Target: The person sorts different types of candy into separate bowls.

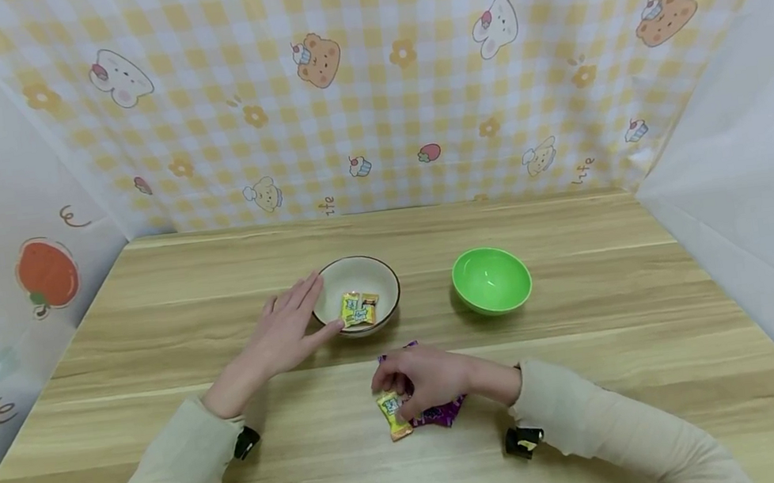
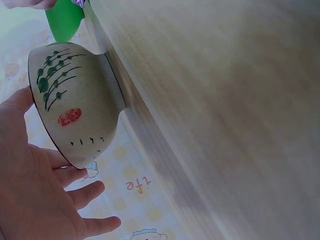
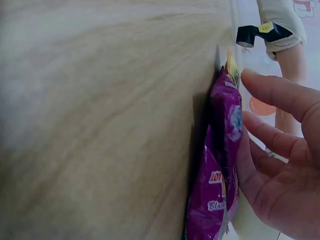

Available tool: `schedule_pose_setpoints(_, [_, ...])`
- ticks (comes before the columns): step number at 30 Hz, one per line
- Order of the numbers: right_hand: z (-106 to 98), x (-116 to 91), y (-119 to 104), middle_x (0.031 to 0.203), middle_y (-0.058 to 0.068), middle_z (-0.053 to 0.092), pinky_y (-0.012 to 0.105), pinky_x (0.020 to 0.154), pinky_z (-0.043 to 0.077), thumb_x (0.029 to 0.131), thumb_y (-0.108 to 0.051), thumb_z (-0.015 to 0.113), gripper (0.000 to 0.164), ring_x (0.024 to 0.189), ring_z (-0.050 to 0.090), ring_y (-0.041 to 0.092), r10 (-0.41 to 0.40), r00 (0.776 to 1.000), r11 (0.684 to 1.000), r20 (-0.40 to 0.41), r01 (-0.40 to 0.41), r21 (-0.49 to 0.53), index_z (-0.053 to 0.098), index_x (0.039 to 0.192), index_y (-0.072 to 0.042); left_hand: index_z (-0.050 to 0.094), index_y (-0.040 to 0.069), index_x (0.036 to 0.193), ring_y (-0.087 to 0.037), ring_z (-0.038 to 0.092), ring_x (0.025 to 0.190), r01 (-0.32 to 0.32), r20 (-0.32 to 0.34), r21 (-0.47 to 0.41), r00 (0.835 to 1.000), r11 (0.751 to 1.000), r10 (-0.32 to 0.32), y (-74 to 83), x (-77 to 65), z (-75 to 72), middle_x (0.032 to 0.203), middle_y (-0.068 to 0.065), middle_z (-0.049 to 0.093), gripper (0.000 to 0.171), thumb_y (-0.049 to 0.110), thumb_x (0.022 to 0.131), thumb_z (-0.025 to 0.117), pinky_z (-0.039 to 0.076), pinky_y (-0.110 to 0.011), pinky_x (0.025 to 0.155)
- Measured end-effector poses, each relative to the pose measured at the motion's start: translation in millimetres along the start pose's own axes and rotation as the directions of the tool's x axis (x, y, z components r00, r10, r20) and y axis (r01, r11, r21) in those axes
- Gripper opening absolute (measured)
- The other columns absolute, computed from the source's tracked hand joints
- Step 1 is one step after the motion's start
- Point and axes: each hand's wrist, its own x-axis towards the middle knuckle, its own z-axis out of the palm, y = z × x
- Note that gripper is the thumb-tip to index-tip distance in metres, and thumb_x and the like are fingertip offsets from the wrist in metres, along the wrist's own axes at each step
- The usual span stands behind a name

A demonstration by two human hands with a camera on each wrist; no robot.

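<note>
Left hand [image 1: 285, 329]: spread against the white bowl [image 1: 362, 271]
Right hand [image 1: 433, 376]: curved, unclosed, over the yellow candy [image 1: 393, 417] on the bench [image 1: 298, 467]
Pinch: I should take it alone (purple packets [image 1: 446, 413] lie close)

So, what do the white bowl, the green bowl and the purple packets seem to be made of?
The white bowl looks like glazed ceramic: it has a dark rim and painted-looking decoration. The green bowl is probably smooth plastic, given its even, bright colour and small highlight, but coated metal is possible. The purple packets seem glossy plastic film, perhaps foil-lined, with creases and printed lettering.
</note>
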Motion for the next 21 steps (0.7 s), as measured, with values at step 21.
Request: schedule_pose_setpoints(21, [7.9,3.9,0.8,0.077,-0.005,0.052,0.014,0.061,0.040,0.069,-0.009,0.074,0.026,0.069,0.048,0.006,-0.016,0.999,1.000,-0.037,0.016,0.003,0.054,0.085,-0.011,0.019,0.001,0.139,-0.033,0.018,0.128,0.002,0.000,-0.002,1.000,1.000,-0.002,1.0,-0.4,-1.3,0.144,-0.014,0.017,0.084,0.060,0.084,0.039,0.012,-0.057,0.096])
